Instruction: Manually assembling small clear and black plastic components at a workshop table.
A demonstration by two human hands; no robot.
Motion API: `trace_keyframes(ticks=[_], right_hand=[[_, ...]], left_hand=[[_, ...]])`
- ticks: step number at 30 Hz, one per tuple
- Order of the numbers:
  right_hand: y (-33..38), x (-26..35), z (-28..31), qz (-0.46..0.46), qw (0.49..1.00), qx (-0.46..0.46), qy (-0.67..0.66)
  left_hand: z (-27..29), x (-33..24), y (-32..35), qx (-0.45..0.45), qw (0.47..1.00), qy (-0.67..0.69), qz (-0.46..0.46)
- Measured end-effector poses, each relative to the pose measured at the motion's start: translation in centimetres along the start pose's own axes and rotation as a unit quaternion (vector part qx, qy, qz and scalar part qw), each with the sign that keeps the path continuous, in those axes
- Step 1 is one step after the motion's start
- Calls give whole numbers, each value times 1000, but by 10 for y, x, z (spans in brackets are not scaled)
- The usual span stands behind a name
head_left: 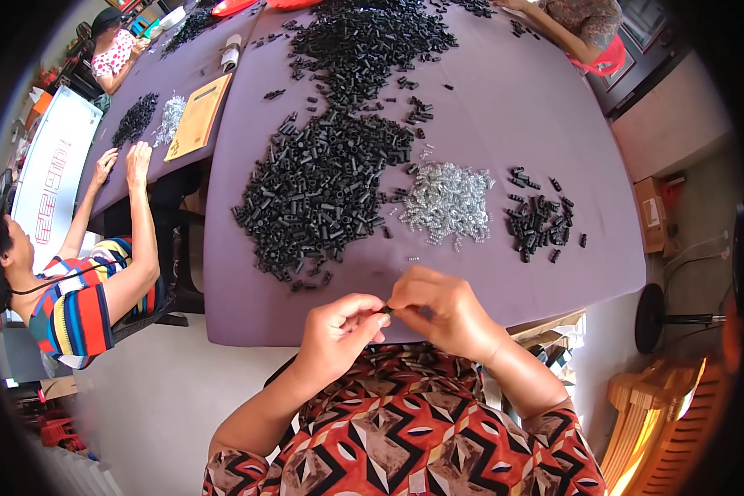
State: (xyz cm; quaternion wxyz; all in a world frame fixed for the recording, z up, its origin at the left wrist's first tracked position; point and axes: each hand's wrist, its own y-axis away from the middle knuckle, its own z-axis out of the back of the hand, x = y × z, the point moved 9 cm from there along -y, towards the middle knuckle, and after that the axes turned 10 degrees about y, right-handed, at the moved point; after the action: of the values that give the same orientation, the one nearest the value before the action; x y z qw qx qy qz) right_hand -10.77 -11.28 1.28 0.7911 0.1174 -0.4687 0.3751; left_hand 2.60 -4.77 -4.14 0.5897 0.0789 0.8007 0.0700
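Just past the table's near edge, my left hand (336, 337) pinches a small black plastic part (386, 311) between thumb and fingertips. My right hand (442, 312) meets it there, its fingers closed together against the part's other end; whatever else they hold is hidden. Ahead on the table lies a big heap of short black tubular parts (318, 194), left of a pile of small clear ridged pieces (448, 201). A single clear piece (413, 259) rests just beyond my right hand. Farther right sits a smaller group of black parts (542, 221), which look assembled.
The purple-covered table (512, 99) bears another black heap (372, 41) at its far end. A person in a striped shirt (87, 289) works at the adjoining table on the left, near a tan clipboard-like board (198, 117). A dark stand (651, 318) stands right.
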Motion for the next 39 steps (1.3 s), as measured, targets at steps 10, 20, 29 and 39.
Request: trace_keyframes(ticks=[10,20,29,39], right_hand=[[13,38,2,175,973,70,136],[4,28,4,40,980,-84,178],[12,20,-8,75,984,-76,144],[31,20,-11,71,968,-116,209]], left_hand=[[-7,27,0,83,958,170,215],[-5,27,2,-32,966,223,127],[-16,20,8,16,956,244,160],[-32,27,9,-40,963,255,77]])
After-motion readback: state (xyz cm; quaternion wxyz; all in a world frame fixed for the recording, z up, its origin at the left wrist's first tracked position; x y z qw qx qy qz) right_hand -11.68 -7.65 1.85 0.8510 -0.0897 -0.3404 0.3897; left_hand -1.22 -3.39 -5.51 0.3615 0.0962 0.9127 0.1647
